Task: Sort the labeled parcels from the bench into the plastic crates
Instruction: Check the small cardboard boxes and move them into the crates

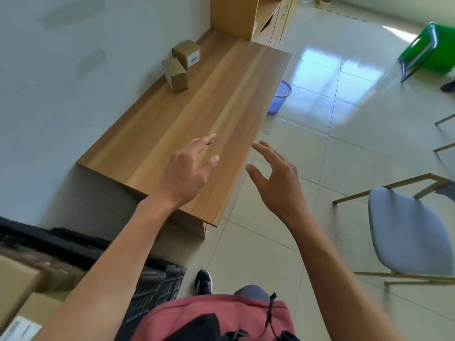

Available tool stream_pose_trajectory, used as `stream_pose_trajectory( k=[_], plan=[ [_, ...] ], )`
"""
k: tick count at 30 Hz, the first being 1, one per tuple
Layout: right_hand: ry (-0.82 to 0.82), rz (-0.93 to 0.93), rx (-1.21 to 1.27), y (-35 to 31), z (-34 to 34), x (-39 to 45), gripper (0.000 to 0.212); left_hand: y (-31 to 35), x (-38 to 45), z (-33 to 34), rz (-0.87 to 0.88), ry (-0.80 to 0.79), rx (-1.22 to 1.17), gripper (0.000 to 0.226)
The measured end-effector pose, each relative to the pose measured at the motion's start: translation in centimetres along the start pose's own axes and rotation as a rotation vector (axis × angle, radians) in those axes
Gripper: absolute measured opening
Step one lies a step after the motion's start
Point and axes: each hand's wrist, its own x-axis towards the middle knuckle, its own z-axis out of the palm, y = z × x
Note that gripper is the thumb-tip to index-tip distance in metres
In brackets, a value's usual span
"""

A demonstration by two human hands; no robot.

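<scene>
Two small cardboard parcels stand on the wooden bench (221, 99) near the wall: the nearer parcel (175, 74) and a farther parcel (187, 53) with a white label on its side. My left hand (189, 169) hovers over the bench's near end with fingers spread and holds nothing. My right hand (275, 177) floats beside the bench's edge, fingers loosely extended, also empty. A black plastic crate (157, 281) sits on the floor at lower left, with larger cardboard boxes (17, 289) beside it. A green crate (428, 49) stands far right.
A blue mesh wastebasket (279, 96) sits on the tiled floor beside the bench. A grey-cushioned chair (406, 232) with a metal frame stands on the right. Wooden cabinets (246, 13) rise behind the bench's far end. My foot (203, 281) is on the floor.
</scene>
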Motion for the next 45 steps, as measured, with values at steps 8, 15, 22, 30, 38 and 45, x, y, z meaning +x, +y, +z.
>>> stream_pose_trajectory(
  k=[8,15,22,30,38,45],
  plan=[
    [-0.011,0.048,0.022,4.8,-2.1,9.6,0.05,0.2,10.1,3.6,-0.02,-0.046,0.011,0.052],
    [-0.092,-0.008,0.007,10.8,-6.2,21.1,0.05,2.6,21.3,8.5,-0.075,0.026,0.042,0.052],
    [-0.131,-0.085,-0.034,14.7,-10.7,31.9,0.05,4.6,30.1,11.8,-0.12,0.116,0.064,0.053],
    [-0.21,-0.142,-0.029,16.6,-9.6,42.0,0.05,1.7,37.1,12.5,-0.226,0.179,0.041,0.052],
    [-0.354,-0.194,-0.084,15.0,-4.9,53.8,0.05,-3.7,45.5,10.2,-0.326,0.282,0.0,0.052],
    [-0.455,-0.246,-0.115,12.4,-1.6,61.8,0.05,-7.1,50.8,7.9,-0.415,0.316,-0.05,0.051]
  ],
)
